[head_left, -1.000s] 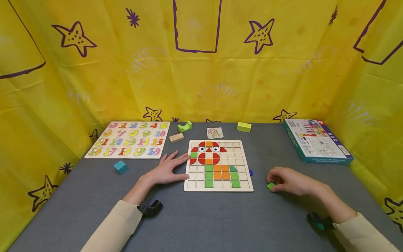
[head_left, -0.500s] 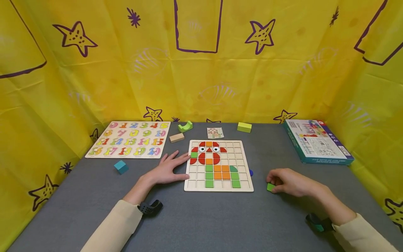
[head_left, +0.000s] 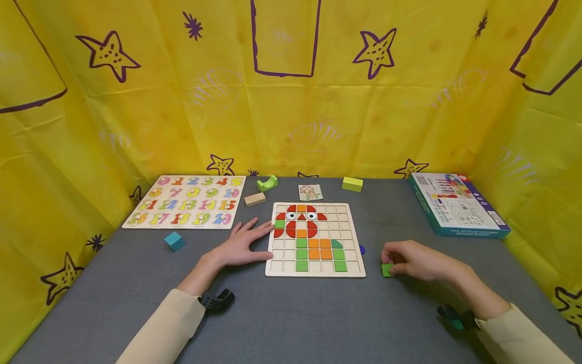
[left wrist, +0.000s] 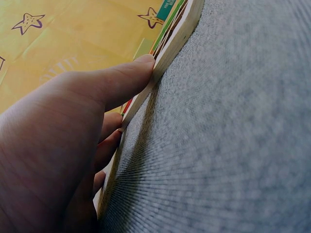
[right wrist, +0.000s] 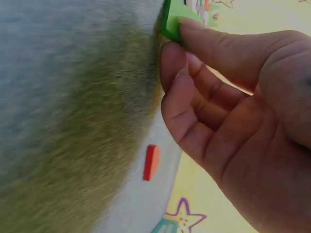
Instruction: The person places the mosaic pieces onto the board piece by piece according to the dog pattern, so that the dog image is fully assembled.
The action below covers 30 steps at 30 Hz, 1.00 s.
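A square wooden grid board (head_left: 340, 226) lies mid-table, filled partly with red, orange and green tiles that form an animal with two eyes. My left hand (head_left: 241, 247) is spread at its left side, with the thumb and fingertips touching the edge; in the left wrist view the thumb meets the board's pale rim (left wrist: 177, 43). Right of the board, my right hand (head_left: 418, 260) pinches a green square tile (head_left: 386, 271) close over the table. The right wrist view has the thumb on the tile's face (right wrist: 175, 22), the other fingers curled below.
A number puzzle board (head_left: 182, 202) and a blue cube (head_left: 175, 241) lie left. Behind the grid board are a picture card (head_left: 310, 192), a wooden block (head_left: 255, 199), a green arch (head_left: 267, 182) and a lime block (head_left: 352, 184). A box (head_left: 459, 202) lies right, a red piece (right wrist: 151, 162) beyond my right hand.
My right hand has shifted slightly left toward the grid board, and the green tile in its fingers has turned to show more of its face. The left hand stays where it was.
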### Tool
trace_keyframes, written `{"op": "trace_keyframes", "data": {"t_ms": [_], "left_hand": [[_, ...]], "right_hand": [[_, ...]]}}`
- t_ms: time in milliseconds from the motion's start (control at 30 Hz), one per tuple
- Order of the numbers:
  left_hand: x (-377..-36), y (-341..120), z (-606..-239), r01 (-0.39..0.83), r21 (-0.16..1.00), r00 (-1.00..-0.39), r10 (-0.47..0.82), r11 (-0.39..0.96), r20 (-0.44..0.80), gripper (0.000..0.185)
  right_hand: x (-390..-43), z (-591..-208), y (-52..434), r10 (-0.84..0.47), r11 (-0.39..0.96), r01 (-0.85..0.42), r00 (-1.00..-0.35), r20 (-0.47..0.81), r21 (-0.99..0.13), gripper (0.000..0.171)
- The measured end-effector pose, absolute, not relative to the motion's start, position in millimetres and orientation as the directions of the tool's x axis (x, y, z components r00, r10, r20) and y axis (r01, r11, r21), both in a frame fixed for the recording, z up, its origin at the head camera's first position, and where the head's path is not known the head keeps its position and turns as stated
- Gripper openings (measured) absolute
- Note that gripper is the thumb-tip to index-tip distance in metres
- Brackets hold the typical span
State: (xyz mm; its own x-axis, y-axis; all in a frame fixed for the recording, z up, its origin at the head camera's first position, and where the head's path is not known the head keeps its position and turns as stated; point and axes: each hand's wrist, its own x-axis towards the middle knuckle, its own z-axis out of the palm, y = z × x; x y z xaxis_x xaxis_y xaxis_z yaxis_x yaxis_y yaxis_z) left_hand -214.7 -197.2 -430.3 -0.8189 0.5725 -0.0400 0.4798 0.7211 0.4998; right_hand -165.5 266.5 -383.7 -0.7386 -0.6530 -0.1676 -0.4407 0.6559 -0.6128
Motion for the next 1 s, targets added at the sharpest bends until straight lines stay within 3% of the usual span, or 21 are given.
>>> {"op": "trace_keyframes", "data": {"t_ms": [1000], "left_hand": [[-215.3,-196.8,-430.7,0.476,0.485,-0.825,0.563,0.733,-0.041,0.084]], "right_hand": [[-259.4,-393.4,154.5,-0.562,0.641,-0.45,-0.827,0.02,-0.621,0.013]]}}
